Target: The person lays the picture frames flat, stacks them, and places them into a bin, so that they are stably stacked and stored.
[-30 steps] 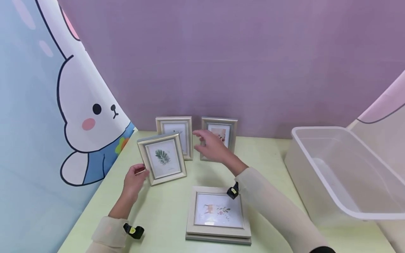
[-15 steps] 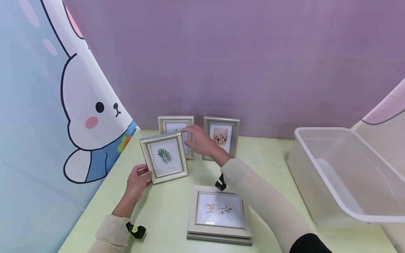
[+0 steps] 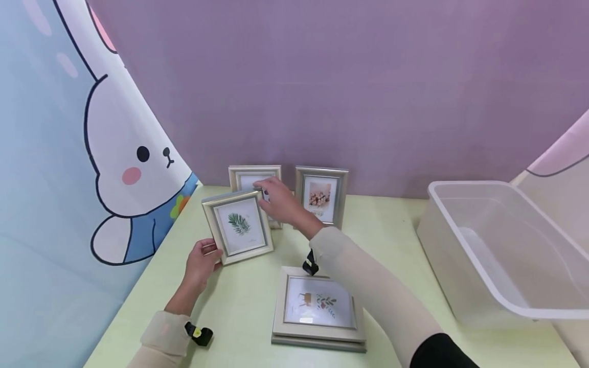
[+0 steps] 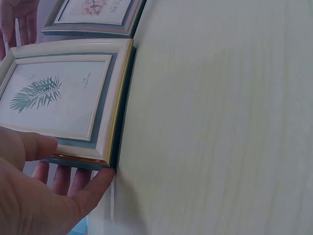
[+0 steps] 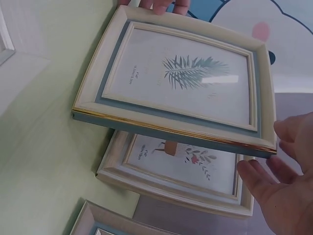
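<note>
A pale gold picture frame with a green leaf print (image 3: pixel 239 226) stands tilted on the table. My left hand (image 3: pixel 200 261) holds its lower left side; in the left wrist view the thumb (image 4: pixel 39 146) lies on the front and the fingers are behind and below. My right hand (image 3: pixel 281 202) is at its upper right corner, which sits between thumb and fingers in the right wrist view. Behind it stands a second picture frame (image 3: pixel 235 176), partly hidden; the right wrist view shows its plant-pot print (image 5: pixel 181 152). A silver picture frame with a flower print (image 3: pixel 321 197) stands to the right.
Stacked picture frames (image 3: pixel 319 335) lie flat at the front middle of the pale green table (image 3: pixel 382 230). A white plastic bin (image 3: pixel 448 245) stands on the right. A purple backdrop (image 3: pixel 368 92) rises behind, and a rabbit-print cloth (image 3: pixel 124 168) hangs at the left.
My right hand has moved left from in front of the flower-print picture frame to the upper right corner of the leaf-print one. The left hand has kept its hold there.
</note>
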### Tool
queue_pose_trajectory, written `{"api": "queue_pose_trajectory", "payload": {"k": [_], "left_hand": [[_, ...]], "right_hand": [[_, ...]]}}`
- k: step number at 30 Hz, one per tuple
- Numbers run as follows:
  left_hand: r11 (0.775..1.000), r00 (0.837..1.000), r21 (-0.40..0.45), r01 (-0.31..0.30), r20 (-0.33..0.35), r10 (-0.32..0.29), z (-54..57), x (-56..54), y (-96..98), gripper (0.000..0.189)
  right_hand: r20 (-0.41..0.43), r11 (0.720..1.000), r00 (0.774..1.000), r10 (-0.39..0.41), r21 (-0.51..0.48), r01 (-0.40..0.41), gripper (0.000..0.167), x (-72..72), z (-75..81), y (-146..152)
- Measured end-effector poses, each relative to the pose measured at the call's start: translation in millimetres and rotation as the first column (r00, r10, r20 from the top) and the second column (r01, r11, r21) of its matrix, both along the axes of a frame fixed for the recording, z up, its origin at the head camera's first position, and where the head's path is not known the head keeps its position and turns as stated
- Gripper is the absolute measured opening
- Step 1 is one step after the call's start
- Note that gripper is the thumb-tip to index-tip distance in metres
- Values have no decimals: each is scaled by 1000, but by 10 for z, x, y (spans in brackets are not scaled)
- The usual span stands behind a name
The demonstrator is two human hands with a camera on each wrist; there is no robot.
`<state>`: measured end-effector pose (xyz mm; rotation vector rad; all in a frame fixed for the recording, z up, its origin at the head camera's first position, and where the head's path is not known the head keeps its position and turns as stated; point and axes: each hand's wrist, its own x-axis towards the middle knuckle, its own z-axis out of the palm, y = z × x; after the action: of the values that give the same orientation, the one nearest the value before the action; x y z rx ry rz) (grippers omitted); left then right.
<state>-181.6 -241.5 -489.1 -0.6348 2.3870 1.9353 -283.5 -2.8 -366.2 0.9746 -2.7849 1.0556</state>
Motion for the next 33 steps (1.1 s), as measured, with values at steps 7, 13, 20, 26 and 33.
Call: {"api": "queue_pose_trajectory", "payload": {"k": [7, 13, 20, 26, 33], "left_hand": [[1000, 1000, 4, -2, 4, 2, -28, 22, -9, 44], [1000, 1000, 16, -3, -9, 3, -41, 18, -12, 43], [1000, 1000, 4, 2, -17, -2, -15, 16, 9, 42], [1000, 1000, -12, 10, -21, -10, -22, 21, 13, 40], [1000, 1000, -20, -1, -25, 0, -50, 18, -18, 41]], "right_hand": [[18, 999, 999, -28, -43, 29, 36, -36, -22, -125], [43, 995, 996, -78, -63, 80, 28, -98, -76, -190], [66, 990, 994, -86, -105, 92, 27, -121, -125, -152], [60, 988, 995, -84, -123, 91, 27, -111, -141, -132], [33, 989, 998, -57, -134, 61, 27, -113, -153, -141]]}}
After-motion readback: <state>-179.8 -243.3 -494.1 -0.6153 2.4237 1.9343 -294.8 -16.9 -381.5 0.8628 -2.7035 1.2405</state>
